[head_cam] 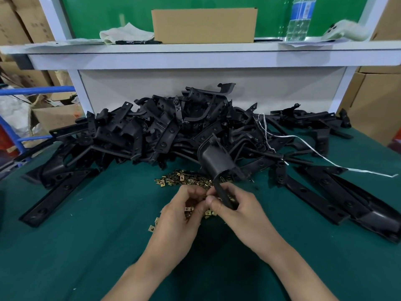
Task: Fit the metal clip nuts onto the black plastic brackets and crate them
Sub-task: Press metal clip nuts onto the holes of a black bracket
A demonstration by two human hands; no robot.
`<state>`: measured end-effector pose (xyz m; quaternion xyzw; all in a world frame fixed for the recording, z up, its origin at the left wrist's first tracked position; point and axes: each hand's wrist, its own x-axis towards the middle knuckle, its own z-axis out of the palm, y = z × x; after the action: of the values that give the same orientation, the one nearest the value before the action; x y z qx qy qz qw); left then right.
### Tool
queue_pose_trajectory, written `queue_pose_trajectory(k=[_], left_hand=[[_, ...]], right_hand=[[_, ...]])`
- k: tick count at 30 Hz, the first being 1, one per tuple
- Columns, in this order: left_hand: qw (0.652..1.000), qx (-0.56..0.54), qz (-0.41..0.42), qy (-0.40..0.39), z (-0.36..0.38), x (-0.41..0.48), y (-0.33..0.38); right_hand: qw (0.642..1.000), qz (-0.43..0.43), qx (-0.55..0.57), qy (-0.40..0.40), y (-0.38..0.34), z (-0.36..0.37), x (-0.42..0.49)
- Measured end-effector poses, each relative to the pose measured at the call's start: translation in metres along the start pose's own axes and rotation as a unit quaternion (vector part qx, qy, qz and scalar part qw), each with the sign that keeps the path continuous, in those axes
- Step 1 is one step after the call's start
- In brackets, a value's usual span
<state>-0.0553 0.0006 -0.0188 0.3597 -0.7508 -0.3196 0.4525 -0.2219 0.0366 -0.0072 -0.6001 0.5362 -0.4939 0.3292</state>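
Right grip (238, 207) was closed round the lower strap end of one black bracket (217, 161), which was held tilted, cupped end up and away, above the desk (86, 257). Left grip (182, 211) was curled, fingertips brought against the same strap end beside the right thumb; whether a clip nut was pinched there could not be told. Brass-coloured clip nuts (186, 181) were spread on the green desk just beyond and under both grips, with a few strays (152, 228) lying left of the left grip. Behind them the bracket pile (169, 131) was heaped against the white back panel (195, 83), with flat pieces laid out to either side. A white string (308, 146) was trailed over the pile's right part. On the shelf (195, 51) above, a cardboard box (204, 25), a cloth (125, 32) and a water bottle (300, 20) were seen.
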Motion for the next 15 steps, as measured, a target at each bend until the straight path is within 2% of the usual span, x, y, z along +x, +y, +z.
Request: queue_pose_trajectory(k=[5,11,15], left_hand=[[0.998,-0.057,-0.024,0.008,-0.001,0.000,0.007],[0.997,-0.062,-0.051,0.017,0.000,0.001,0.012],[0.994,-0.075,-0.053,0.057,0.002,0.001,0.014]], right_hand=[[0.999,0.007,0.053,0.009,-0.003,-0.003,0.002],[0.999,0.003,0.048,0.025,-0.004,-0.001,0.002],[0.998,-0.003,0.047,0.040,-0.004,0.001,0.001]])
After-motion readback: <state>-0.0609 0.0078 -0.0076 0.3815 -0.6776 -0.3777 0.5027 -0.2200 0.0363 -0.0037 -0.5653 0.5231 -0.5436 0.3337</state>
